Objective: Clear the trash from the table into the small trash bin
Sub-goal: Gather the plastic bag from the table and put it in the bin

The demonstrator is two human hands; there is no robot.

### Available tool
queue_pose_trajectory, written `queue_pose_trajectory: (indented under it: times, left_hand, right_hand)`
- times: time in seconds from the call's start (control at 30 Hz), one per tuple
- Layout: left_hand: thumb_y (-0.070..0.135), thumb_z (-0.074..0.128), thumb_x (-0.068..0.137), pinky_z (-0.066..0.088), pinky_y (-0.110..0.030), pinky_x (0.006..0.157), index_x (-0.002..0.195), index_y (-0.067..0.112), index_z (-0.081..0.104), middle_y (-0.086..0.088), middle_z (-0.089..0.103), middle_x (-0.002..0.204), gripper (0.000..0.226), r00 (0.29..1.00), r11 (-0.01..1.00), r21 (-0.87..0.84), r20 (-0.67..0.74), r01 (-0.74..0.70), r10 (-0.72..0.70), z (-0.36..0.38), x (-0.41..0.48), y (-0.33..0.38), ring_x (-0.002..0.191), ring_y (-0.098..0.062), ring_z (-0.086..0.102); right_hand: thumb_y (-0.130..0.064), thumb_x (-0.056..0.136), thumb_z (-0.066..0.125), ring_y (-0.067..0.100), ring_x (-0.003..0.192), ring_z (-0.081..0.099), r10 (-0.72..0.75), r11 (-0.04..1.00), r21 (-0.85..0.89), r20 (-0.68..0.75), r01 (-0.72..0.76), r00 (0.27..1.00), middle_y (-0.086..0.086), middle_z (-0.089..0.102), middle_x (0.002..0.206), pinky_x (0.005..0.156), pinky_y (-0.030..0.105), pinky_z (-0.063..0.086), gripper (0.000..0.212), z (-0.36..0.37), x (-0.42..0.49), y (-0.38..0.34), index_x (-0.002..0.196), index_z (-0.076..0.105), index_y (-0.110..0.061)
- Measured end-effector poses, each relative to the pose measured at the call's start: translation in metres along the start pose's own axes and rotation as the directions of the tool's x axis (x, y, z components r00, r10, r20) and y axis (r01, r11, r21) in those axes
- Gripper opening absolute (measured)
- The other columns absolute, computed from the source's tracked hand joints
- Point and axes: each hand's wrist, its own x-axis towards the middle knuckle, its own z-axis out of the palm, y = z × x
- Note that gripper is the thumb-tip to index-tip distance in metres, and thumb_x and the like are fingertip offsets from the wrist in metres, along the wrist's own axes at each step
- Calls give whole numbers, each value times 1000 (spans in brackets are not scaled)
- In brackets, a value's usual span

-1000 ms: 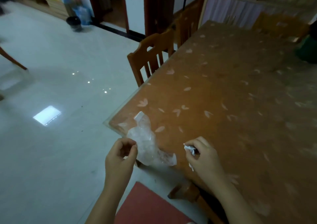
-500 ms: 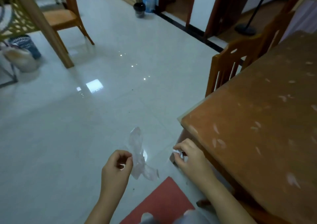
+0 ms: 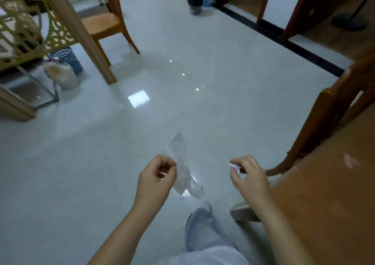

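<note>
My left hand pinches a crumpled clear plastic wrapper that hangs over the white floor. My right hand grips a small white paper scrap between curled fingers. Both hands are off the brown table, whose corner lies at the lower right. A small black trash bin stands far away on the floor by a doorway. A blue mesh basket sits at the left under a lattice stand.
A wooden chair stands against the table at the right. Another chair and a wooden post stand at the upper left, with a tied bag beside the basket. A fan base sits at the upper right. My leg shows below.
The view has swung left, away from the table and toward the open floor. Both hands have come off the table edge, carrying the wrapper and the paper scrap with them.
</note>
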Motion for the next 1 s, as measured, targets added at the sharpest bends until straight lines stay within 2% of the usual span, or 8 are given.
queue_pose_trajectory:
  times: [0.17,0.23,0.43,0.63,0.73,0.83,1.0]
  left_hand:
    - [-6,59,80,40,-16,55,69,21,59,15,61,65,29,997,999,16,56,-52,51,24,92,36,59,-6,52]
    - [-6,59,80,40,-16,56,69,22,59,15,61,65,30,995,998,-8,77,-64,64,38,122,45,59,-6,52]
    - [-7,59,79,40,-12,57,69,22,58,19,62,66,31,971,995,8,219,-99,95,88,211,63,59,-2,53]
    - [-8,59,78,40,-11,60,70,26,57,20,62,73,35,895,970,20,388,-244,217,145,328,84,65,-2,55]
    - [-7,58,79,40,-14,61,69,26,57,19,62,71,34,871,972,-35,438,-231,223,169,391,104,64,-2,54]
    - [-6,58,80,40,-15,61,70,25,56,14,62,71,33,836,968,-61,494,-244,241,193,450,128,63,-1,53]
    - [-7,58,79,37,-9,61,73,24,55,5,62,76,31,761,930,-62,556,-363,334,242,535,159,68,2,54]
  right_hand:
    - [7,76,64,1,75,51,19,999,45,-86,-15,996,4,57,81,66,9,39,16,-4,83,1,85,65,-6]
    - [7,76,64,5,75,51,20,1000,26,-104,-17,994,6,58,82,67,11,39,16,-7,109,5,86,66,-6]
    - [8,76,66,6,77,50,138,990,8,-236,-140,962,9,59,83,68,11,39,16,-18,175,25,87,66,-3]
    - [4,77,65,7,77,52,214,971,-30,-349,-239,912,6,59,84,69,15,41,15,-18,273,42,87,65,-7]
    - [5,77,65,8,76,52,209,966,-61,-397,-253,894,5,60,84,68,17,43,15,-17,340,40,86,65,-7]
    - [6,76,65,8,75,51,209,959,-87,-427,-270,880,4,59,82,65,14,41,15,-17,407,37,85,65,-7]
    - [3,78,64,10,72,52,189,948,-135,-486,-287,853,3,60,80,63,15,43,13,-26,482,50,84,65,-8]
